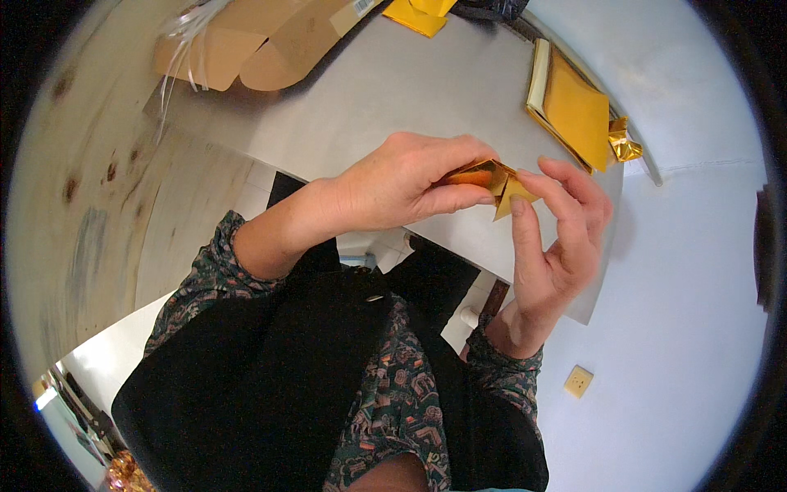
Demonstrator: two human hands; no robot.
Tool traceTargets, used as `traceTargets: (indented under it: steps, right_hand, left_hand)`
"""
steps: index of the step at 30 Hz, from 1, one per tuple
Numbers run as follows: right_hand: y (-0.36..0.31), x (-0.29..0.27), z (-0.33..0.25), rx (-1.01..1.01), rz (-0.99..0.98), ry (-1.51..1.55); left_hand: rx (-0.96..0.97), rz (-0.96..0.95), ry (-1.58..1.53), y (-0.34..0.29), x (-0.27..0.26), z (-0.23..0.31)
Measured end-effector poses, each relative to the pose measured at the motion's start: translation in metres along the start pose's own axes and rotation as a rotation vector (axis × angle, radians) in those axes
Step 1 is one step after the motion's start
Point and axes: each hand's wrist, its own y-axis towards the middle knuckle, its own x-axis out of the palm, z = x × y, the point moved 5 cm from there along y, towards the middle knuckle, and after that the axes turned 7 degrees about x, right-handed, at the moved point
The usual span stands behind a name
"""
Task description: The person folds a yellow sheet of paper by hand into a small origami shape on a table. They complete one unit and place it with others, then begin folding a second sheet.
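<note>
Between my two hands, above the near right part of the grey table [328,119], is a partly folded piece of shiny gold paper [492,179]. My left hand [410,176] grips its left side, thumb below and fingers above. At its right end my right hand [566,217] pinches a pointed flap between thumb and index finger, the other fingers curled loosely. Creases and raised folds show in the middle of the paper. Part of it is hidden behind my left fingers and thumb.
A stack of gold paper sheets [578,115] lies at the table's right edge, beside a crumpled gold foil piece [625,141]. More gold paper [420,15] is at the far edge. An open cardboard box [279,49] with white strips [193,41] stands far left. The wall has an outlet [579,381].
</note>
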Motion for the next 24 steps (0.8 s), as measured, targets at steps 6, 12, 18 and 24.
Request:
traceTargets:
  steps: [6,12,18,24]
  right_hand:
    - [0.005,0.010,-0.003,-0.073,-0.039,0.002]
    - [0.003,0.010,0.004,-0.076,-0.013,-0.041]
    - [0.001,0.012,0.007,-0.058,0.012,-0.048]
    - [-0.002,0.015,0.006,-0.084,0.046,-0.108]
  left_hand:
    - [-0.067,-0.040,0.001,-0.003,-0.005,0.000]
    - [-0.054,-0.031,-0.016,-0.002,-0.006,0.001]
    - [-0.149,-0.033,-0.119,-0.002,-0.007,0.000]
    - [-0.207,-0.030,-0.279,-0.002,-0.004,-0.002]
